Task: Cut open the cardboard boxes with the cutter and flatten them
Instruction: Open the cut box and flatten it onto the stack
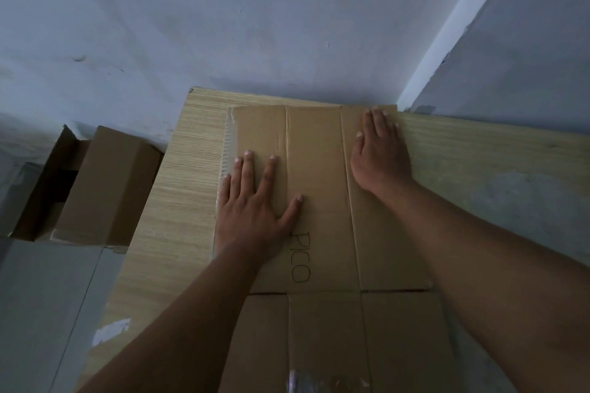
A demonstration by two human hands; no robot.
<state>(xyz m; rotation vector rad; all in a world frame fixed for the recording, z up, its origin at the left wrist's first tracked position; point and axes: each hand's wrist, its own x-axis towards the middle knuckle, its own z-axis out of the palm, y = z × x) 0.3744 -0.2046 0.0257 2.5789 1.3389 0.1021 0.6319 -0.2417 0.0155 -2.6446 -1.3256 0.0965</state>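
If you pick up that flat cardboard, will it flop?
The flattened cardboard would probably fold at its visible creases, though each panel looks stiff. It is a thin sheet, so likely light. On the smooth table it may slide if pushed.

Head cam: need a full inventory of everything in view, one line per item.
flattened box: one, brown, lying flat on the table, "PICO" handwritten on it
clear tape: one strip, shiny, along the flattened box's left edge
table: one, light wood grain, against the wall
open box: at least one, brown, left of the table, lower down
wall: pale blue-grey, behind the table
left hand: one, fingers spread, pressing flat on the flattened box
right hand: one, flat on the flattened box's far right corner
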